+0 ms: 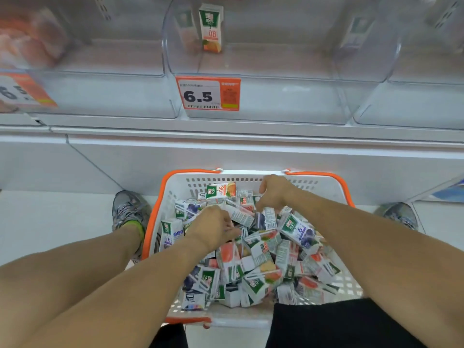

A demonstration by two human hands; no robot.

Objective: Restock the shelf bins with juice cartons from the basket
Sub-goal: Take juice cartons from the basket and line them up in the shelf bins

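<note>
Left of the basket (160, 197), a grey shoe (129, 209) stands on pale floor, touching the orange rim; beyond that shoe the floor lies open. The basket is white, slotted, orange-rimmed, pushed against the base of the white shelf unit (226, 146), with its far wall just beside that base. Above the basket, a row of clear shelf bins (251, 96) sits along the shelf edge; the bin straight above the basket carries a price tag (208, 93) reading 6.5 and holds one upright orange carton (211, 27) at the back, the rest of it open.

Inside the basket, juice cartons (261, 257) lie heaped, tilted every way, filling it nearly wall to wall. The left hand (213, 227) rests on the heap's left-centre, fingers curled down among cartons; whether it grips one I cannot tell. The right hand (273, 194), near the far wall, curls its fingers onto a pale carton (241, 214). Right of the basket, a second shoe (399, 214).
</note>
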